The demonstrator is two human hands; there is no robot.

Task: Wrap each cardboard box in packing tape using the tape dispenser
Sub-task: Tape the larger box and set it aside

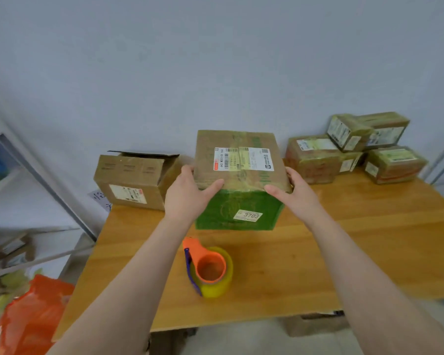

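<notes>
Left of the fingers (188,170), an open box (136,180) of plain brown cardboard stands at the bench (369,239) edge, its flaps up. The left hand (187,193) and the right hand (297,193) grip the cardboard box (241,139) between them, fingers curled round its two sides and thumbs pressed on its top. It is blocky, with a matt brown top, a white label (244,158) under glossy tape and a green front. It seems to rest on the bench. Below the fingers lies the orange tape dispenser (208,267) with its yellowish roll. Right of them, taped boxes (356,149) are piled.
</notes>
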